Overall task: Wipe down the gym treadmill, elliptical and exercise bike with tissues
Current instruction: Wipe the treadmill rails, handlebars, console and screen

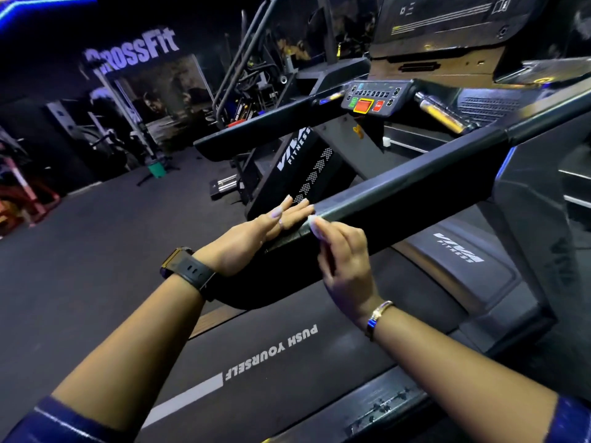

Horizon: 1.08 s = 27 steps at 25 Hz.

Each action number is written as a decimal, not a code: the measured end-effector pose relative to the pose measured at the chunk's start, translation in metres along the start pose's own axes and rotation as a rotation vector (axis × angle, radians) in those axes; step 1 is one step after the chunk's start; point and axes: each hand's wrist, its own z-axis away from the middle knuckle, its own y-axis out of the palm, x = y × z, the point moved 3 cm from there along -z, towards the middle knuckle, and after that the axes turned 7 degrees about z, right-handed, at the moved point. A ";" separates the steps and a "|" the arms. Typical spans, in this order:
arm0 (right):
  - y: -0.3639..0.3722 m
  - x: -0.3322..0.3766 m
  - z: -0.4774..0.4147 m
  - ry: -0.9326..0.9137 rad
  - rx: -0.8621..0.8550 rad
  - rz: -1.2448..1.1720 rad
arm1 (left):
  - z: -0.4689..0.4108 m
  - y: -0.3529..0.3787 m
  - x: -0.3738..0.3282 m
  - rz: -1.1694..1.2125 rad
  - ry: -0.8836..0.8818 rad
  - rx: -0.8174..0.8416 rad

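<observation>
A black treadmill fills the view; its belt (287, 346) reads "PUSH YOURSELF". Its near side handrail (399, 187) runs diagonally from lower left to upper right. My left hand (256, 238) lies flat with straight fingers on the left face of the rail's near end. My right hand (342, 260) is curled at the rail's right side, fingertips touching its top edge. I cannot tell whether a tissue is in either hand; none shows. The control panel (374, 99) with red and green buttons sits ahead.
A second handrail (256, 129) stands to the left, with the motor cover (460, 251) below on the right. Dark rubber floor (96, 251) spreads left. Racks, machines and a green bucket (156, 169) line the far wall under a CrossFit sign (131, 52).
</observation>
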 end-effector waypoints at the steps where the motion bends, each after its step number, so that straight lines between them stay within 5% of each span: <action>1: 0.008 0.009 0.000 -0.043 0.004 -0.007 | 0.001 0.000 -0.002 0.013 -0.004 -0.011; 5: 0.042 0.046 0.016 -0.250 0.243 -0.173 | 0.002 0.002 -0.002 -0.059 0.003 -0.051; 8: 0.032 0.037 0.039 -0.498 0.261 -0.153 | 0.004 0.003 -0.001 -0.598 0.075 -0.115; 11: 0.007 -0.003 0.027 -0.447 0.192 -0.069 | 0.004 0.011 0.003 -0.994 0.218 -0.187; 18: -0.022 -0.043 -0.007 0.081 -0.038 0.062 | 0.000 0.020 0.002 -1.122 0.217 -0.249; 20: -0.015 -0.035 0.019 0.045 0.030 0.055 | -0.001 0.024 0.001 -1.141 0.226 -0.270; 25: -0.015 -0.026 0.009 -0.402 0.154 0.022 | -0.007 0.032 -0.003 -1.195 0.235 -0.308; 27: -0.025 -0.041 -0.016 -0.335 0.084 0.062 | -0.009 0.033 -0.003 -1.210 0.235 -0.306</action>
